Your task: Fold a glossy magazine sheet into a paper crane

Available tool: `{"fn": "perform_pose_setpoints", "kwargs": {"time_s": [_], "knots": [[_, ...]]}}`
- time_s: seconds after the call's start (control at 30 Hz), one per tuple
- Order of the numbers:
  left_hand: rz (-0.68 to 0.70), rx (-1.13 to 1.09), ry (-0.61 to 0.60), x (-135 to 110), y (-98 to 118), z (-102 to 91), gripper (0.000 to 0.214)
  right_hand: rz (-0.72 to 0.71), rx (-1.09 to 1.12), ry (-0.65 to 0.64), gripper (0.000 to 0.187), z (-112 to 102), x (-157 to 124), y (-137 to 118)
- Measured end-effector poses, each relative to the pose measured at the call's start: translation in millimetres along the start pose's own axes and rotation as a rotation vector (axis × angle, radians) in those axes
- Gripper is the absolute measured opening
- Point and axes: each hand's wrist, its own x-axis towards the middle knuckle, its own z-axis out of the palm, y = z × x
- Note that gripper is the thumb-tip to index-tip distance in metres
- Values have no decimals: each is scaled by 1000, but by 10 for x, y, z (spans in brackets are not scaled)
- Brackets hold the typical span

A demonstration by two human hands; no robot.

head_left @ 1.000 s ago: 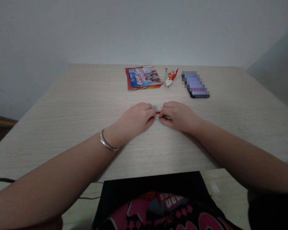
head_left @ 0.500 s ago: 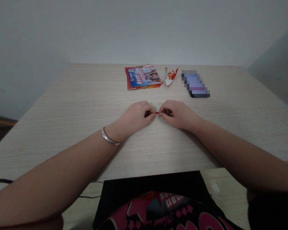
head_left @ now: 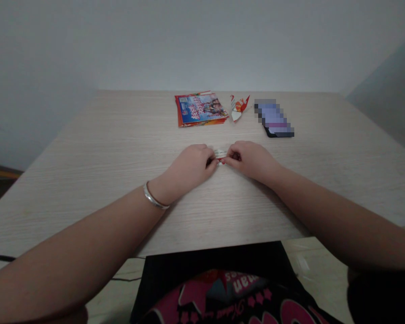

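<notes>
My left hand (head_left: 191,167) and my right hand (head_left: 251,159) meet at the middle of the light wooden table (head_left: 104,148). Both are closed in a pinch on a small folded piece of red and white paper (head_left: 220,155), which shows only between the fingertips. Most of the paper is hidden by my fingers. A silver bracelet (head_left: 152,198) sits on my left wrist.
At the far side of the table lie a stack of colourful printed sheets (head_left: 200,109), a folded paper figure (head_left: 239,108) in red and white, and a dark phone (head_left: 274,120) with a blurred screen. A black cable (head_left: 0,258) runs at the table's near left edge.
My hands have stayed in the same spot. The fingers have shifted slightly on the paper, and a bit more of its white edge shows between them than half a second ago.
</notes>
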Motion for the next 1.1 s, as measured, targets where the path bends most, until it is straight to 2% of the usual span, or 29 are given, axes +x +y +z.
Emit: {"fn": "perform_pose_setpoints", "kwargs": {"time_s": [0.2, 0.57, 0.83, 1.1], "knots": [[-38, 116, -83, 8, 29, -3, 34, -12, -25, -21, 24, -18, 4, -5], [28, 200, -30, -13, 4, 43, 33, 7, -151, -41, 30, -92, -1, -107], [13, 221, -69, 7, 22, 17, 35, -12, -170, -24, 30, -55, 0, -75], [7, 210, -74, 12, 14, 24, 34, 9, -200, -40, 29, -75, -8, -146]]}}
